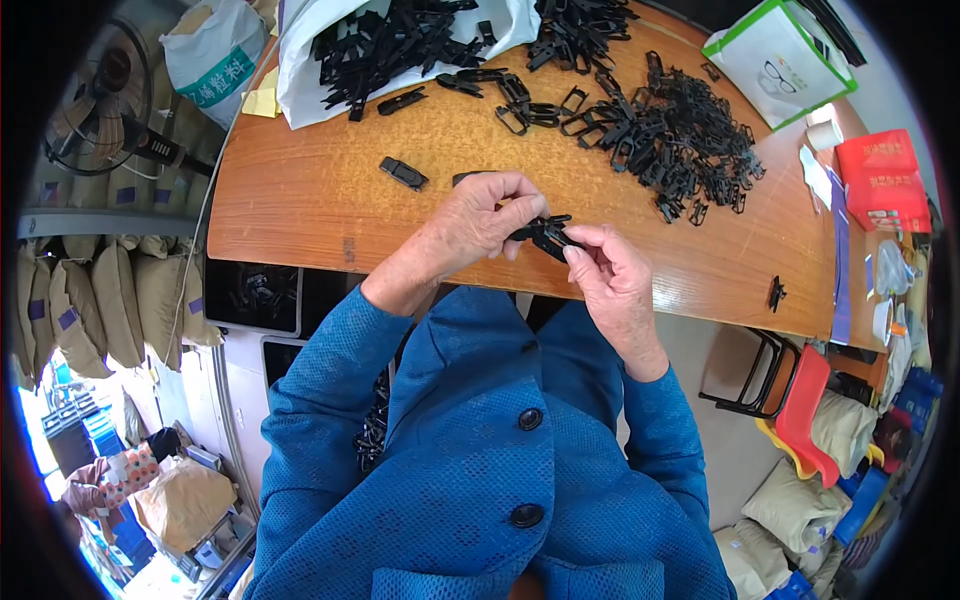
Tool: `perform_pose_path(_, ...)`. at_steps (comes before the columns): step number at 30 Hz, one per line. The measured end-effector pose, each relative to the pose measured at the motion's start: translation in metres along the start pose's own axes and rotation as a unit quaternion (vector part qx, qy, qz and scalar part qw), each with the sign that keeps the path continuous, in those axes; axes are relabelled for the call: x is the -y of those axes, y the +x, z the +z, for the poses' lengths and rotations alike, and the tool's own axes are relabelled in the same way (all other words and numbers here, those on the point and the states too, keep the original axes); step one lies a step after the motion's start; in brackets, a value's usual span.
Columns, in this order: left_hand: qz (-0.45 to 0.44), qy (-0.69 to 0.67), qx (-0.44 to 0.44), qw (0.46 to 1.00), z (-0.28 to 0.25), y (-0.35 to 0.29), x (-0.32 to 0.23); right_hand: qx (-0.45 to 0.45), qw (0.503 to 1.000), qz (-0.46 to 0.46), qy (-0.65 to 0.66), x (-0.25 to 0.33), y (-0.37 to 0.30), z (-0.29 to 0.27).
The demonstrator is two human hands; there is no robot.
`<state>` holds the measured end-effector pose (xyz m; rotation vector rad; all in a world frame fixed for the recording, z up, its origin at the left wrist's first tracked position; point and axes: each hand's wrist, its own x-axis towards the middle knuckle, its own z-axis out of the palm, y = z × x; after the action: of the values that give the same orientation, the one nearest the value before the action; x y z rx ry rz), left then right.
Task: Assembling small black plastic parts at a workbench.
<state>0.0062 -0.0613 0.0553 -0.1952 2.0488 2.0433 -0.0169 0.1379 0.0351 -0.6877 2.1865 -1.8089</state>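
Observation:
Over the near edge of the table, my left hand (478, 222) and my right hand (617, 287) meet at a small black plastic part (549, 236). Both hands pinch it between thumb and fingers, and its shape is partly covered by them. Past my left hand lies a single oblong black plastic piece (404, 173). Another dark piece shows only in part behind the left hand's knuckles. A large heap of black plastic frame-shaped pieces (690, 135) spreads over the table's right half.
A white sack (300, 85) spills black pieces at the back left. One small black piece (777, 293) lies near the table's right front edge. Further right are a white-green bag (785, 65) and a red box (884, 180). A red chair (805, 415) stands beyond the table.

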Motion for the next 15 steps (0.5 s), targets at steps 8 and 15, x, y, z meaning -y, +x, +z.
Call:
perform_pose_path(8,0.025,0.079,-0.023,0.996,0.024,0.003,0.025,0.028,0.998,-0.038,-0.05,-0.007,-0.009,-0.007)
perform_pose_path(15,0.124,0.126,-0.062,0.982,0.044,-0.013,0.043,0.038,0.997,0.049,0.038,-0.014,-0.016,-0.007)
